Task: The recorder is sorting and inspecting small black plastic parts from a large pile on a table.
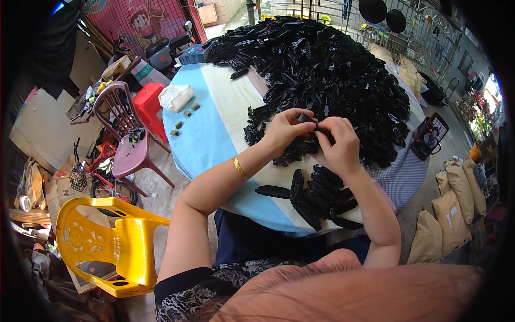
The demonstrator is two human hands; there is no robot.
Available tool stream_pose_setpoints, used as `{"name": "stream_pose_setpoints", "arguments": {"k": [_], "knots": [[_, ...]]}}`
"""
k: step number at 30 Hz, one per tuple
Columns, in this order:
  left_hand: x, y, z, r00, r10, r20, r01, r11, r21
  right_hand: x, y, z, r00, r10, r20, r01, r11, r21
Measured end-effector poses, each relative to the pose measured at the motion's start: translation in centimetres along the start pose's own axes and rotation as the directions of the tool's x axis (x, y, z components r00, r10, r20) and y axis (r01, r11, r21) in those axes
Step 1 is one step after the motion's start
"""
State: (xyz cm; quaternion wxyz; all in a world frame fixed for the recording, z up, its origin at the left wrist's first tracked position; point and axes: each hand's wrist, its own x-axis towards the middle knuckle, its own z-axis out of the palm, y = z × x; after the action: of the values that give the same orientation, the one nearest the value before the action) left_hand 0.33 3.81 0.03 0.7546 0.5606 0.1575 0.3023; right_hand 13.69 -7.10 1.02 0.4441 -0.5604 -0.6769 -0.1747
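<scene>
- While the big heap of black plastic parts rises behind them on the table, my left hand and right hand pinch one small black part between closed fingers.
- Judging by the finished stack nearer me than the heap, I am mid-assembly; next calls for firm pressing.

A home piecework yard: black plastic parts heaped on a round table, sacks right, plastic chairs and bikes left.

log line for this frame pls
left hand and right hand: pinch one small black plastic part | behind: black parts heap | near edge: finished stack | round table
</scene>
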Motion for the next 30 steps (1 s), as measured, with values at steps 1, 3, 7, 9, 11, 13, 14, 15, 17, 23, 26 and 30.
{"name": "stream_pose_setpoints", "arguments": {"k": [1, 3, 7, 9, 11, 13, 14, 15, 17, 23, 26, 30], "knots": [[-0.2, 0.4, 0.1, 0.997, 0.082, 0.004, -0.082, 0.991, 0.106, 0.0, -0.1, 0.2, 0.959, 0.283, 0.036, -0.285, 0.943, 0.171], [-0.2, 0.4, 0.4, 0.961, 0.271, 0.050, -0.275, 0.926, 0.258, 0.0, 1.4, 0.2, 0.891, 0.413, 0.187, -0.452, 0.787, 0.420], [-0.6, 0.7, 0.9, 0.945, 0.310, 0.104, -0.325, 0.857, 0.401, -0.2, 2.0, -0.2, 0.806, 0.390, 0.445, -0.589, 0.606, 0.535], [-0.8, 1.6, 0.7, 0.944, 0.310, 0.117, -0.331, 0.891, 0.311, -0.2, 1.6, -0.2, 0.833, 0.360, 0.420, -0.551, 0.618, 0.561], [-1.1, 3.3, 0.1, 0.970, 0.166, 0.176, -0.217, 0.918, 0.332, 0.1, 3.1, -0.3, 0.731, 0.308, 0.609, -0.680, 0.403, 0.612], [-1.9, 4.3, 0.3, 0.962, 0.092, 0.258, -0.182, 0.918, 0.353, 0.1, 3.8, -0.6, 0.687, 0.285, 0.668, -0.725, 0.331, 0.604], [-2.1, 4.2, 0.5, 0.922, 0.088, 0.377, -0.247, 0.883, 0.400, 0.2, 3.8, -0.5, 0.649, 0.348, 0.677, -0.760, 0.336, 0.556], [-2.7, 3.9, 1.2, 0.893, 0.061, 0.446, -0.301, 0.817, 0.492, -0.2, 3.3, 0.3, 0.832, 0.209, 0.513, -0.505, 0.669, 0.546], [-3.7, 3.5, 2.8, 0.818, -0.041, 0.574, -0.414, 0.652, 0.636, -0.8, 2.7, -0.1, 0.842, 0.010, 0.540, -0.090, 0.989, 0.121], [-2.5, 2.1, 1.3, 0.827, 0.158, 0.540, -0.525, 0.560, 0.640, -1.3, 2.4, 1.4, 0.891, -0.102, 0.442, 0.095, 0.995, 0.038], [1.4, 2.0, -3.2, 0.818, 0.565, 0.106, -0.288, 0.243, 0.926, -0.9, 2.2, 1.3, 0.971, -0.103, 0.215, 0.083, 0.991, 0.100], [3.4, 0.9, -8.6, 0.935, 0.351, -0.046, 0.089, -0.108, 0.990, -0.4, 2.0, 1.4, 0.992, -0.036, 0.120, 0.021, 0.992, 0.126]]}}
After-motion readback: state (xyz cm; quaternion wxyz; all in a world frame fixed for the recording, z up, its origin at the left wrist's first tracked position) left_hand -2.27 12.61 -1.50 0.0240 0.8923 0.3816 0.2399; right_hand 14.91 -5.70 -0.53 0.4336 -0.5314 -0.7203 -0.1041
